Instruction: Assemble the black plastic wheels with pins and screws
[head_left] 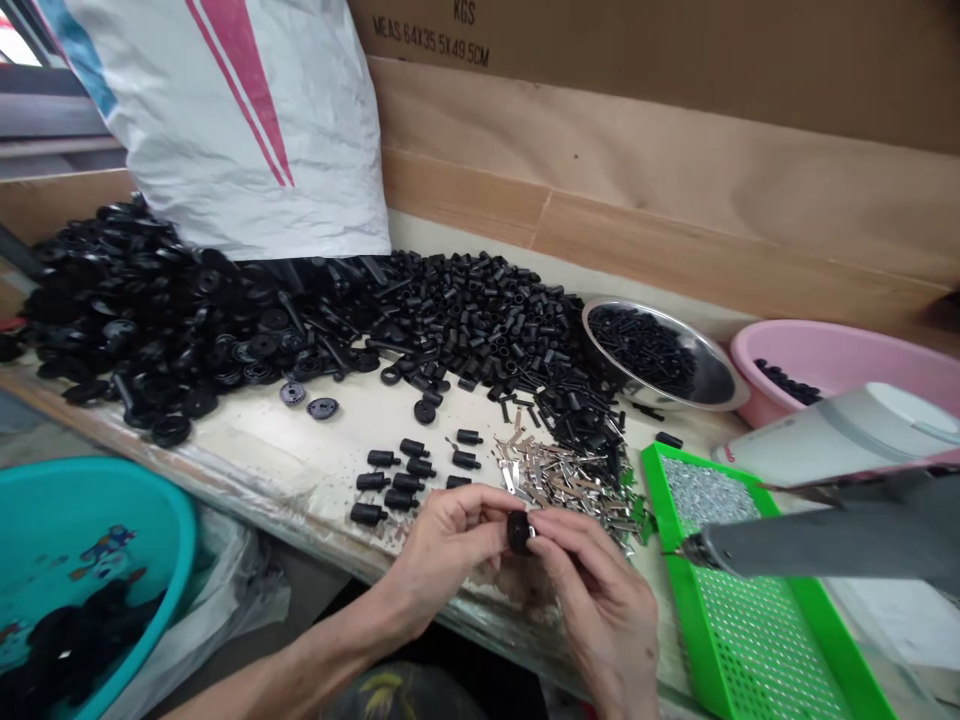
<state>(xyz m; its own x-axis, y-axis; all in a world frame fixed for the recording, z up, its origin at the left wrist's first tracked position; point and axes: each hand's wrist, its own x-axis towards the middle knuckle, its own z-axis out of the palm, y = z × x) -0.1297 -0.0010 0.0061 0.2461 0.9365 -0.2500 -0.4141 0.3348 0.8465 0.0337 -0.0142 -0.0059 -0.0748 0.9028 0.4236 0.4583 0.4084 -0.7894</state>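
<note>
**Bench** (240, 445): pale, scuffed, worn along the front edge.

**On it, left to right:** a heap of black plastic discs (142, 320); a heap of short black plastic tubes (480, 320); a steel bowl (600, 335) of black pins; a pink basin (832, 350) holding a few black parts.

**Behind:** a white woven sack (240, 130) with pink stripes, slumped against brown paper (675, 200), and a printed cardboard carton (645, 60) above.

**Near you:** loose black pegs (397, 480); a pile of small silver metal pieces (555, 480); a green perforated tray (720, 620), with a grey power tool (795, 540) reaching over it.

**Below the front edge:** a teal basin (82, 510) of black parts.

**Your hands:** held together over the front of the bench. Your left hand (450, 550) pinches a black plastic plug (519, 532) between its fingers. Your right hand (600, 610) presses its fingers, close together, against the plug's other side, where a sliver of metal shows.
</note>
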